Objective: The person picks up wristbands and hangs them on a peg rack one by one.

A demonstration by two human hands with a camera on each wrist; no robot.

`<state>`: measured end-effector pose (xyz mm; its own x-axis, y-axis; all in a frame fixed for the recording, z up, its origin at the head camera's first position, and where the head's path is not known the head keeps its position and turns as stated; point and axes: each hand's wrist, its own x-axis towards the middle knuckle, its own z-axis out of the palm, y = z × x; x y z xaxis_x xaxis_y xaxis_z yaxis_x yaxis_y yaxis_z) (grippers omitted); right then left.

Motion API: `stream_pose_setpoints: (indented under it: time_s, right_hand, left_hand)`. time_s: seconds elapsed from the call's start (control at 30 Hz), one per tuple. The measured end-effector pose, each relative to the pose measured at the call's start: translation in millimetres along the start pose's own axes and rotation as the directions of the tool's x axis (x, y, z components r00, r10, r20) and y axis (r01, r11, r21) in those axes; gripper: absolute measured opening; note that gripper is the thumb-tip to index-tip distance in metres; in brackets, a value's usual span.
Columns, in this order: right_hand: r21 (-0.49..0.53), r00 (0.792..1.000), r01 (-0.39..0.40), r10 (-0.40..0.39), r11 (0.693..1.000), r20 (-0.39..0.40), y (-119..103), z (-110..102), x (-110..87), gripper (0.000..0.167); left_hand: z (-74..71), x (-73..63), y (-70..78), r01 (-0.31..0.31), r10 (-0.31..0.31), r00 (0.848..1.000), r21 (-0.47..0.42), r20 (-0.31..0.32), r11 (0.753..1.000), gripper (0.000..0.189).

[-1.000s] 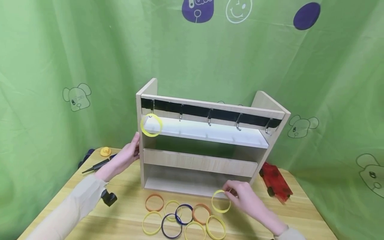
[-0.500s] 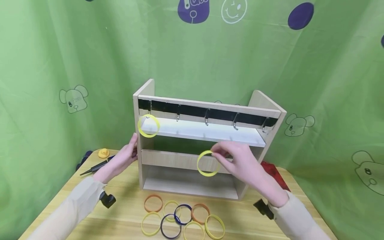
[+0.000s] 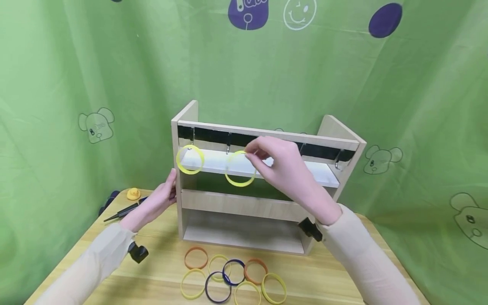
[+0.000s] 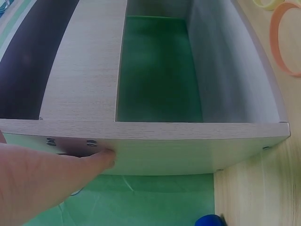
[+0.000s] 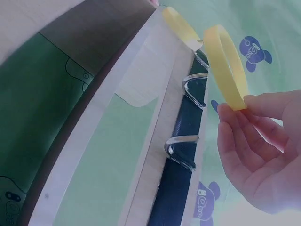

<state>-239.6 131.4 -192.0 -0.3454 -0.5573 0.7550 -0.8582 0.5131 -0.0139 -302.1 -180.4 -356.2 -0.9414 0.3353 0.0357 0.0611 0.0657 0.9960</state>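
Note:
My right hand [image 3: 278, 169] pinches a thin yellow wristband [image 3: 240, 185] between thumb and fingertips in front of the upper shelf. In the right wrist view the wristband [image 5: 221, 61] stands upright from the fingertips, apart from the metal hooks [image 5: 181, 150]. Another yellow wristband [image 3: 179, 163] hangs on the leftmost hook of the wooden rack [image 3: 251, 205]. My left hand [image 3: 158, 199] rests against the rack's left side panel; the left wrist view shows its thumb [image 4: 101, 160] straight along the panel's outer face.
On the table [image 3: 160, 271] before the rack lie several wristbands: an orange one [image 3: 185, 260], a dark blue one [image 3: 207, 290] and a yellow one [image 3: 284, 292] among them. At the left are a rubber duck [image 3: 134, 194] and a black pointed tool [image 3: 123, 212]. A green curtain [image 3: 251, 72] hangs behind.
My right hand has lifted the yellow wristband from near the table up and leftward to hook height. The left hand stays at the side panel.

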Motion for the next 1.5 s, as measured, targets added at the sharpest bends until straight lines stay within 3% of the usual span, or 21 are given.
stream_pose_setpoints:
  time_s: [0.37, 0.63, 0.77, 1.0, 1.13, 1.27, 1.4, 1.5]
  right_hand:
    - [0.012, 0.999, -0.035, 0.035, 0.999, 0.015, 8.6, 28.1, 19.2, 0.005]
    - [-0.055, 0.995, -0.071, 0.075, 0.996, 0.07, 12.9, 40.5, 20.8, 0.004]
    - [-0.07, 0.993, -0.08, 0.085, 0.994, 0.076, 12.0, 41.8, 17.6, 0.004]
    - [-0.065, 0.999, -0.04, 0.041, 0.997, 0.01, 4.6, 26.0, 9.5, 0.005]
    - [-0.063, 0.999, 0.039, -0.039, 0.997, 0.001, -8.9, 12.5, -4.4, 0.008]
    - [-0.037, 0.995, 0.092, -0.09, 0.995, 0.039, -16.5, 11.0, -28.3, 0.013]
    - [-0.023, 0.992, 0.066, -0.063, 0.998, 0.107, -8.1, 26.5, -67.2, 0.015]
    - [-0.046, 0.979, -0.013, 0.022, 0.999, 0.205, 1.3, 45.4, -105.4, 0.014]
  left_hand:
    - [2.0, -0.4, 0.9, -0.007, 0.007, 1.0, 0.0, 0.006, 1.0, 0.094]
    - [0.7, 1.9, -2.0, 0.001, -0.001, 1.0, 0.003, 0.006, 1.0, 0.095]
    - [1.3, 1.0, -1.7, -0.003, 0.003, 1.0, 0.004, 0.006, 1.0, 0.095]
    - [-1.4, 1.6, -3.0, -0.002, 0.002, 1.0, 0.004, 0.001, 1.0, 0.096]
    - [-1.8, 1.8, -2.8, -0.01, 0.01, 1.0, 0.007, 0.006, 1.0, 0.095]
    - [-1.8, 2.2, -1.5, -0.022, 0.022, 1.0, 0.003, 0.002, 1.0, 0.095]
    - [-0.9, 1.3, -0.7, -0.022, 0.022, 1.0, 0.009, 0.007, 1.0, 0.095]
    - [-0.2, -0.4, -1.2, -0.018, 0.018, 1.0, 0.013, 0.014, 1.0, 0.094]
